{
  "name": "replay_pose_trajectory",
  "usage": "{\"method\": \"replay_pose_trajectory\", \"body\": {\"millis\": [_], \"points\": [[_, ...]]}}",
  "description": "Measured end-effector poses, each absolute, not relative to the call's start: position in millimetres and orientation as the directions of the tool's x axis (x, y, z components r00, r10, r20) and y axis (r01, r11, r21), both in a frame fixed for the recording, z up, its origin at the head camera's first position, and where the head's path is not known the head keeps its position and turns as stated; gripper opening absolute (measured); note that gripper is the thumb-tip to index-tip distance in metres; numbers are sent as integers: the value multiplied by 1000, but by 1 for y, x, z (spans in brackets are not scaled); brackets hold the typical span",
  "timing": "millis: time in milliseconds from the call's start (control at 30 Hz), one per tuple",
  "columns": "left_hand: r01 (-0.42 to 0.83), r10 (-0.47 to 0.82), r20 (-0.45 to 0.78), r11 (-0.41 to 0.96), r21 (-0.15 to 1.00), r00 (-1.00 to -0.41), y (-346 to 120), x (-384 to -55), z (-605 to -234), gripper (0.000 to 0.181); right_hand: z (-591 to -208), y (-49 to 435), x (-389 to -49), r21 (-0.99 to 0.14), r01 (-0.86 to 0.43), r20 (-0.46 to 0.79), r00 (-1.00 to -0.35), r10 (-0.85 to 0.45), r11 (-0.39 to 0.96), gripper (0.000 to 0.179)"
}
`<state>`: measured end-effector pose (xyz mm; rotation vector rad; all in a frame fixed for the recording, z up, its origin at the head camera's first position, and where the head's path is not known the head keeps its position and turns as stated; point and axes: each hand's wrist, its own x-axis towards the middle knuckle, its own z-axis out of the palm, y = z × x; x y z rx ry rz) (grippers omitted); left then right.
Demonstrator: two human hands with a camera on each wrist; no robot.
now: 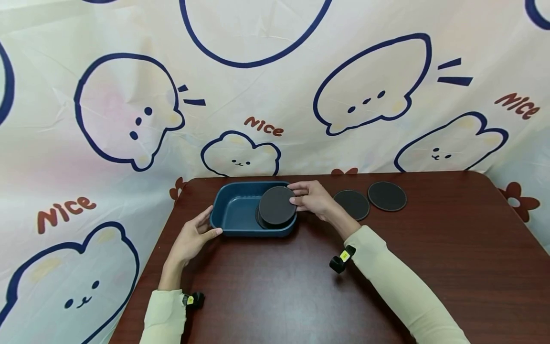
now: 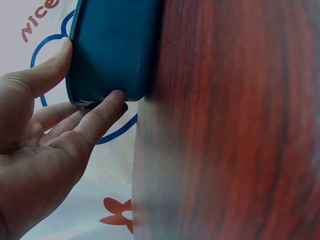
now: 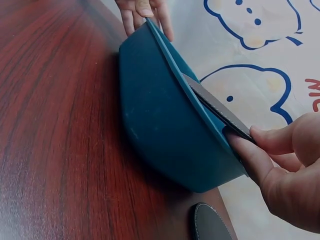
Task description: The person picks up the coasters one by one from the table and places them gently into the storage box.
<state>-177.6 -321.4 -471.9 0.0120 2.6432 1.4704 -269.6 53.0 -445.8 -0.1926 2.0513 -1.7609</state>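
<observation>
A blue rectangular plastic basin [image 1: 237, 214] with rounded corners sits near the table's back edge. My left hand [image 1: 191, 239] holds its left end, thumb at the front rim and fingers along the end wall; the left wrist view shows the fingertips against the plastic. With my right hand [image 1: 315, 199] I pinch a black round coaster [image 1: 277, 205] by its right edge, thumb on top. This coaster slants over the right part of the basin, its far edge inside the rim in the right wrist view. Beneath it another dark coaster [image 1: 259, 220] shows, mostly hidden.
Two more black coasters, a nearer one [image 1: 353, 205] and a farther one [image 1: 387, 196], lie right of the basin, the nearer partly behind my right wrist. The dark wooden table [image 1: 275, 286] ends at a patterned curtain [image 1: 301, 95] close behind the basin.
</observation>
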Motion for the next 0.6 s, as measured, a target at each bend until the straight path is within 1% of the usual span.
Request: {"method": "replay_pose_trajectory", "body": {"millis": [600], "points": [[-49, 63, -97, 523, 851, -993, -320, -178, -472, 80, -439, 39, -268, -961, 165, -238, -903, -357, 222, 47]]}}
